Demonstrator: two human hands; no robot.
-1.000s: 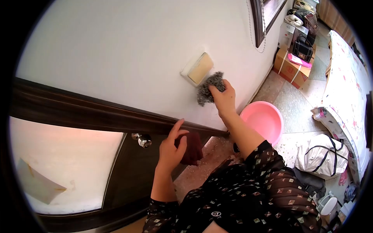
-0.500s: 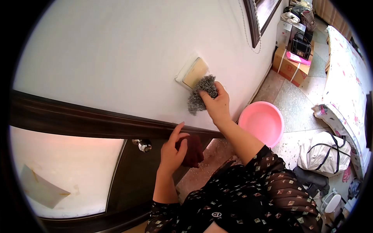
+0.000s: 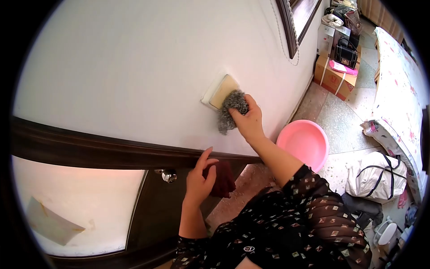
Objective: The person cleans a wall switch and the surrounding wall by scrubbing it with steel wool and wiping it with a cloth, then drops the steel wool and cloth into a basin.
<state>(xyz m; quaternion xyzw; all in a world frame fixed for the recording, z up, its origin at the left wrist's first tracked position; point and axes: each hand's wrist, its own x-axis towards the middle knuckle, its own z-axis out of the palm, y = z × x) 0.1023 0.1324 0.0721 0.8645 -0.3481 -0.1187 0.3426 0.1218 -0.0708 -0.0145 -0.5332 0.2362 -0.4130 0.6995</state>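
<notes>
My right hand [image 3: 251, 120] is closed around a fluffy grey cloth [image 3: 233, 110], pressed against the lower right part of a cream wall switch plate [image 3: 223, 91]. The cloth covers that part of the plate, and its loose end hangs down along the white wall. Lower down, my left hand [image 3: 199, 181] is beside the dark wooden door frame [image 3: 112, 145], its index finger stretched up to the frame's edge. A dark red cloth [image 3: 222, 180] hangs from this hand, behind the curled fingers and thumb.
A pink basin [image 3: 303, 144] stands on the floor to the right. Beyond it are a white bag [image 3: 374, 175], a bed with a floral cover [image 3: 398, 85] and a cardboard box [image 3: 333, 80] with a black handbag [image 3: 346, 54] on top. A round metal door knob [image 3: 169, 175] is left of my left hand.
The view has shifted slightly, so the wall and door sit lower. My right hand has slid the grey cloth a little further up over the switch plate. My left hand stays by the frame.
</notes>
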